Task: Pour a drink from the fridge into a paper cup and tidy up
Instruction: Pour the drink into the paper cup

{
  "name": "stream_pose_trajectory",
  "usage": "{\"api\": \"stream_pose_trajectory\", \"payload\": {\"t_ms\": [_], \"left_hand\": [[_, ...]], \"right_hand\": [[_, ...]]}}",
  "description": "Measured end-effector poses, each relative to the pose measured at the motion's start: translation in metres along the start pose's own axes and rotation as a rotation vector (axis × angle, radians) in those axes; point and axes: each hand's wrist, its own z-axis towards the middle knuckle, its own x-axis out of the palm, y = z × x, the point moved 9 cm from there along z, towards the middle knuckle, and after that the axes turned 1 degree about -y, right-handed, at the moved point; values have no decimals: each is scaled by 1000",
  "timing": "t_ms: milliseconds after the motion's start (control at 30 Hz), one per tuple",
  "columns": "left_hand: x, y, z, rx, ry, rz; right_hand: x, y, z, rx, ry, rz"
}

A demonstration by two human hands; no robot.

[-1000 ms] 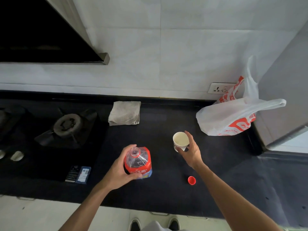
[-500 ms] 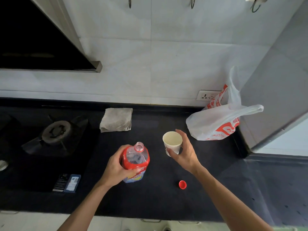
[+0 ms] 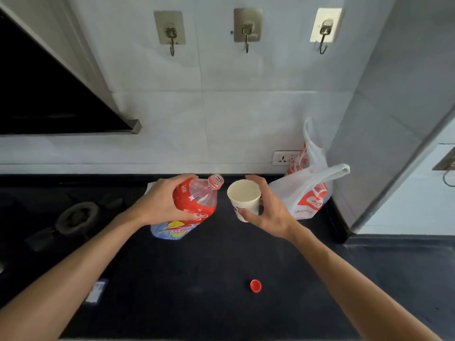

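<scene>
My left hand [image 3: 160, 203] grips a clear plastic bottle [image 3: 194, 205] with a red label, lifted off the counter and tilted so its open mouth points right toward the cup. A white paper cup [image 3: 243, 196] is held in the air by my right hand [image 3: 268, 212], fingers curled round its side, its rim a short gap from the bottle mouth. The cup's inside looks empty. The bottle's red cap [image 3: 255, 285] lies loose on the black counter [image 3: 197, 291] below my right forearm.
A white and red plastic bag [image 3: 307, 193] stands at the back right beside a grey fridge wall [image 3: 384, 143]. A gas burner [image 3: 76, 217] is at left, with a folded cloth [image 3: 151, 187] behind my left hand. A small packet [image 3: 96, 291] lies near the front edge.
Both hands have risen off the counter. The bottle now tilts toward the cup, and the cup is lifted beside its mouth. The view has tipped upward, showing wall hooks.
</scene>
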Motion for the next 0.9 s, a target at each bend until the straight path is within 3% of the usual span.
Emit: {"api": "stream_pose_trajectory", "payload": {"t_ms": [400, 900], "left_hand": [[-41, -60, 35, 145, 194, 465], [-52, -72, 55, 191, 334, 669]], "right_hand": [[-23, 22, 10, -73, 30, -59], [-15, 28, 26, -71, 38, -36]]}}
